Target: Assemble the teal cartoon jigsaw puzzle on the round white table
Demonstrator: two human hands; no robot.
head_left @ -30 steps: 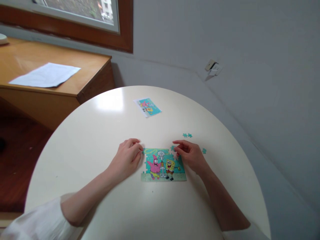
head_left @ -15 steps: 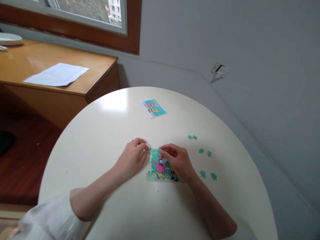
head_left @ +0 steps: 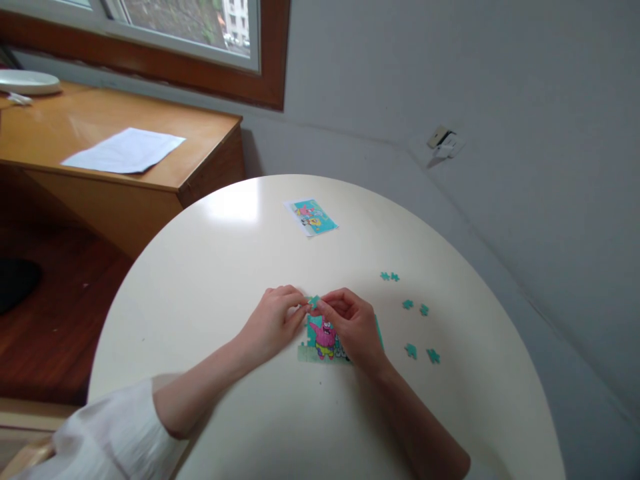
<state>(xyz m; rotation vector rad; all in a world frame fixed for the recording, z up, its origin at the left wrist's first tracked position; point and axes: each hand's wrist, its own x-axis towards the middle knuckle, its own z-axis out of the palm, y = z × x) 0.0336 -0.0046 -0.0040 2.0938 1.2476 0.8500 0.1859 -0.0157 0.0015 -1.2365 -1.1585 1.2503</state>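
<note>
A teal puzzle piece (head_left: 314, 303) is pinched between the fingertips of my left hand (head_left: 277, 319) and my right hand (head_left: 353, 327), just above the top left part of the partly joined jigsaw puzzle (head_left: 325, 340). The puzzle shows a pink starfish character on a teal ground, and its left edge has open tabs. My right hand covers much of its right side. Both hands are closed at the fingertips. Loose teal pieces (head_left: 411, 351) lie in pairs to the right of my right hand.
A small printed picture card (head_left: 314, 217) lies farther back on the round white table (head_left: 200, 280). Behind on the left stands a wooden desk (head_left: 210, 140) with a paper sheet (head_left: 125, 150) and a white round object (head_left: 30, 82). A wall socket (head_left: 445, 142) is at the right.
My left hand has moved slightly right, so both hands' fingertips now meet at a teal piece raised over the puzzle. The whole view has shifted a little.
</note>
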